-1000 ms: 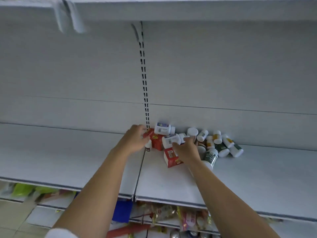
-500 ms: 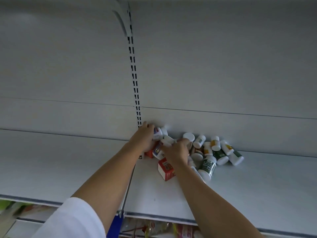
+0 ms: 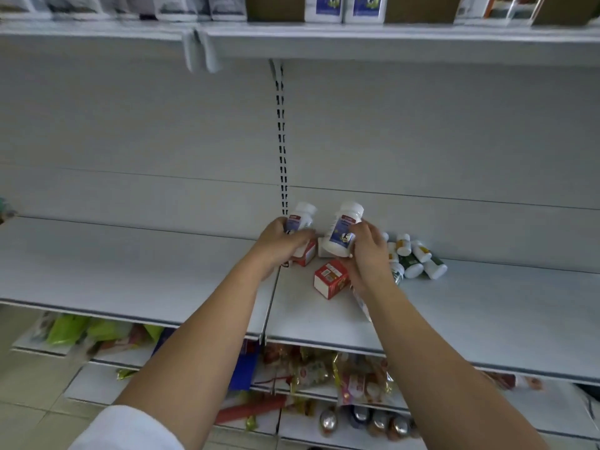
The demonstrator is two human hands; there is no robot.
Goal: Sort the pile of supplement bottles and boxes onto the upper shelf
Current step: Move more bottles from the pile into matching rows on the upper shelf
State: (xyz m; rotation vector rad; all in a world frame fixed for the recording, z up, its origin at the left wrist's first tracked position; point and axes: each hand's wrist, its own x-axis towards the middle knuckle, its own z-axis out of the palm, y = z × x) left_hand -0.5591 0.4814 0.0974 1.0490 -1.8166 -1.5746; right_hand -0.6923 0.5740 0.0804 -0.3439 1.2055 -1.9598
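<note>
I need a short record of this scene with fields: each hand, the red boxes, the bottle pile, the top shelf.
left hand: grips a white blue-labelled bottle, cap up
right hand: grips a larger white bottle, cap up
red boxes: front box lies free; rear box partly under left hand
bottle pile: lying bottles, right of right hand
top shelf: holds packages

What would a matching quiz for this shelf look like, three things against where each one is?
Things: 1 front red box; 2 dark-green-labelled bottle; 3 larger blue-labelled bottle.
Places: a gripped in the right hand; b lying on its side, right of that hand; c on the shelf, beside the right wrist.
Pairs: 1-c; 2-b; 3-a.
</note>
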